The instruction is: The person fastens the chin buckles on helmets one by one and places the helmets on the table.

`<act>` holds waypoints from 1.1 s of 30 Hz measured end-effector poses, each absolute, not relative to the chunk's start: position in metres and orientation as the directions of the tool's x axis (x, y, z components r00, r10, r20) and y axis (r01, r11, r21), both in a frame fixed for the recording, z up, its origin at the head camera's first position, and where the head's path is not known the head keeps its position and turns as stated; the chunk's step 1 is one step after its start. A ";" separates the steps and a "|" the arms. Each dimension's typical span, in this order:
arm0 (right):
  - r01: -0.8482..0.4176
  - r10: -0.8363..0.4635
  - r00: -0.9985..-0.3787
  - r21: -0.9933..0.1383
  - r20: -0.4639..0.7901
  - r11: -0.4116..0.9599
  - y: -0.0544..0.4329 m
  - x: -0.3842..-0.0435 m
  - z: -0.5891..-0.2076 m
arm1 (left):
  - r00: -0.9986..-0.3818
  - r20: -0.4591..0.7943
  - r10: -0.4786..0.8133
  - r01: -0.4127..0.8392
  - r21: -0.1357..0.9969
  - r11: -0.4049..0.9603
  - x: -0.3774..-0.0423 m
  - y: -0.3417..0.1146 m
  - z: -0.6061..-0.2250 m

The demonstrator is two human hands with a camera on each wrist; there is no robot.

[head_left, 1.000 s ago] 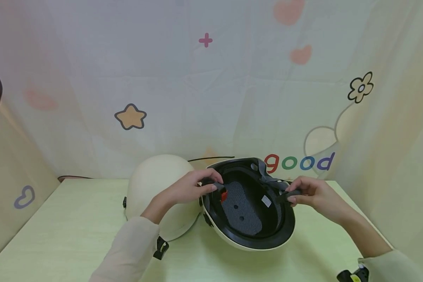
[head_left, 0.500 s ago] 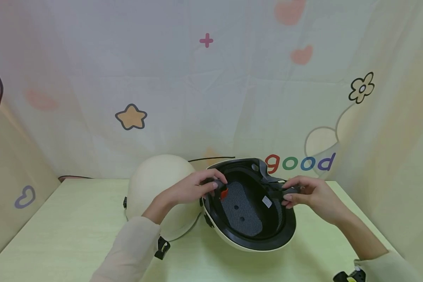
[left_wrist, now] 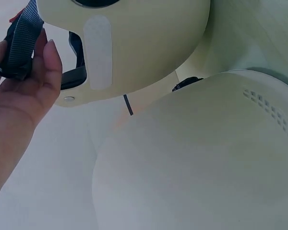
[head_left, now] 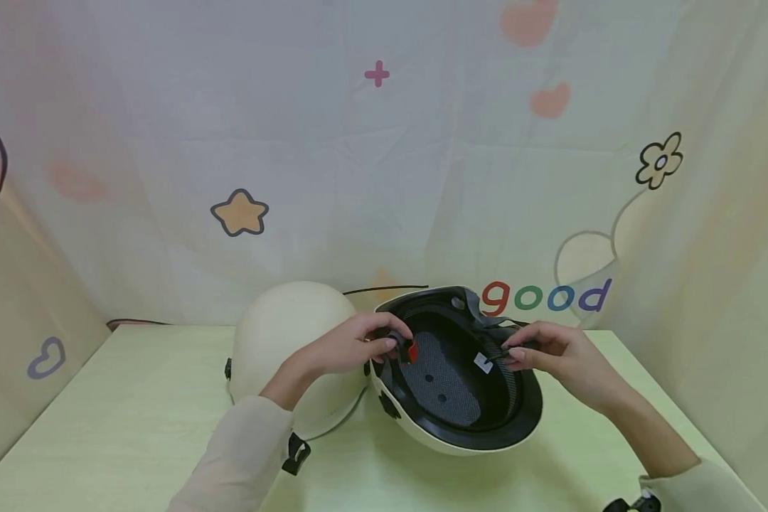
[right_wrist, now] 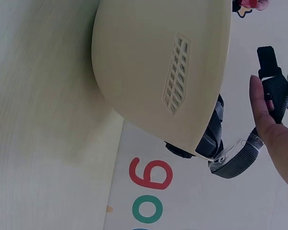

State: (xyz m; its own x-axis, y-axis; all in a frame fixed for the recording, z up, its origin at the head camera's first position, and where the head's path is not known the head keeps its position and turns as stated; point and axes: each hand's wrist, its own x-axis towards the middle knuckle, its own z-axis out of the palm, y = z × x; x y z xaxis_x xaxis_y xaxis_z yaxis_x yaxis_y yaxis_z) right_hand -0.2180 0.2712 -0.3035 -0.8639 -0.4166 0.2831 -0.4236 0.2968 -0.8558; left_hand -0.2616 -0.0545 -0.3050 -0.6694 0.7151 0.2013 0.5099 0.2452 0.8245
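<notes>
A cream helmet lies tilted with its black padded inside toward me. Over its left rim, my left hand pinches the black strap buckle with a red part. The left wrist view shows the webbing strap between thumb and fingers. My right hand pinches the other strap end at the helmet's right side. A flat black buckle tongue points out past those fingertips in the right wrist view. The two buckle parts are apart, with the helmet's opening between them.
A second cream helmet stands dome up on the left, close against the first. Its strap and black buckle lie on the pale table. A printed curtain hangs behind the table.
My right hand has moved left with its strap end, which now overlaps the white label inside the helmet. The left hand's red buckle part has turned slightly rightward. The helmet has tilted a little.
</notes>
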 end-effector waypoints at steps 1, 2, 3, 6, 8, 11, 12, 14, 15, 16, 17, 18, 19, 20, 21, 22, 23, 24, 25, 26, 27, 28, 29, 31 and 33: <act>-0.427 -0.417 -0.863 -0.853 0.285 0.301 0.271 -0.218 -0.304 | -0.670 0.201 0.714 0.511 0.823 0.248 -0.261 -0.055 -0.305; -0.429 -0.415 -0.864 -0.849 0.285 0.308 0.271 -0.218 -0.304 | -0.670 0.205 0.713 0.517 0.819 0.251 -0.261 -0.055 -0.305; -0.429 -0.411 -0.866 -0.846 0.285 0.318 0.271 -0.218 -0.304 | -0.670 0.213 0.711 0.526 0.812 0.252 -0.261 -0.056 -0.306; -0.434 -0.394 -0.873 -0.828 0.288 0.355 0.270 -0.218 -0.302 | -0.672 0.253 0.697 0.560 0.788 0.254 -0.262 -0.055 -0.308; -0.435 -0.385 -0.876 -0.819 0.290 0.374 0.269 -0.217 -0.301 | -0.663 0.292 0.690 0.594 0.766 0.246 -0.263 -0.054 -0.310; -0.430 -0.378 -0.882 -0.811 0.282 0.398 0.268 -0.216 -0.301 | -0.658 0.315 0.684 0.608 0.758 0.235 -0.264 -0.053 -0.313; -0.426 -0.376 -0.884 -0.809 0.277 0.405 0.268 -0.216 -0.300 | -0.660 0.316 0.682 0.610 0.755 0.241 -0.264 -0.052 -0.313; -0.421 -0.374 -0.888 -0.803 0.268 0.422 0.267 -0.216 -0.300 | -0.671 0.300 0.678 0.595 0.764 0.251 -0.263 -0.052 -0.313; -0.420 -0.375 -0.888 -0.799 0.265 0.430 0.267 -0.216 -0.300 | -0.671 0.297 0.679 0.595 0.762 0.254 -0.262 -0.052 -0.312; -0.417 -0.376 -0.889 -0.798 0.260 0.435 0.267 -0.216 -0.300 | -0.671 0.295 0.681 0.597 0.759 0.259 -0.262 -0.052 -0.312; -0.416 -0.377 -0.890 -0.796 0.257 0.439 0.267 -0.216 -0.300 | -0.670 0.292 0.682 0.596 0.759 0.261 -0.261 -0.052 -0.312; -0.418 -0.379 -0.889 -0.794 0.257 0.442 0.267 -0.216 -0.300 | -0.671 0.291 0.682 0.596 0.759 0.262 -0.261 -0.052 -0.312; -0.420 -0.381 -0.888 -0.793 0.257 0.442 0.267 -0.216 -0.300 | -0.670 0.288 0.684 0.593 0.762 0.260 -0.260 -0.051 -0.312; -0.421 -0.383 -0.887 -0.791 0.258 0.443 0.267 -0.215 -0.300 | -0.665 0.291 0.688 0.598 0.759 0.258 -0.260 -0.051 -0.312; -0.424 -0.384 -0.886 -0.791 0.260 0.442 0.267 -0.215 -0.300 | -0.662 0.291 0.691 0.599 0.759 0.255 -0.260 -0.050 -0.312; -0.424 -0.384 -0.886 -0.790 0.261 0.442 0.267 -0.215 -0.300 | -0.661 0.289 0.692 0.599 0.759 0.255 -0.260 -0.050 -0.312; -0.425 -0.384 -0.885 -0.791 0.262 0.441 0.267 -0.215 -0.300 | -0.660 0.287 0.694 0.599 0.759 0.256 -0.259 -0.050 -0.311; -0.424 -0.385 -0.885 -0.794 0.262 0.436 0.267 -0.215 -0.300 | -0.658 0.286 0.697 0.601 0.756 0.258 -0.259 -0.050 -0.311; -0.423 -0.386 -0.884 -0.800 0.262 0.425 0.267 -0.215 -0.301 | -0.657 0.283 0.699 0.601 0.756 0.259 -0.258 -0.050 -0.311; -0.422 -0.389 -0.883 -0.806 0.261 0.416 0.267 -0.215 -0.301 | -0.656 0.282 0.701 0.603 0.754 0.260 -0.258 -0.050 -0.311; -0.421 -0.393 -0.882 -0.813 0.261 0.403 0.267 -0.215 -0.301 | -0.654 0.280 0.703 0.603 0.753 0.262 -0.257 -0.050 -0.311; -0.417 -0.396 -0.881 -0.822 0.259 0.388 0.267 -0.216 -0.302 | -0.651 0.280 0.705 0.608 0.750 0.263 -0.257 -0.050 -0.310; -0.414 -0.401 -0.879 -0.831 0.258 0.372 0.266 -0.216 -0.302 | -0.650 0.280 0.707 0.609 0.748 0.264 -0.256 -0.050 -0.310; -0.409 -0.405 -0.877 -0.843 0.258 0.350 0.266 -0.217 -0.303 | -0.648 0.284 0.707 0.616 0.741 0.267 -0.256 -0.050 -0.309; -0.399 -0.405 -0.879 -0.853 0.251 0.336 0.265 -0.217 -0.303 | -0.653 0.284 0.703 0.613 0.743 0.269 -0.256 -0.049 -0.309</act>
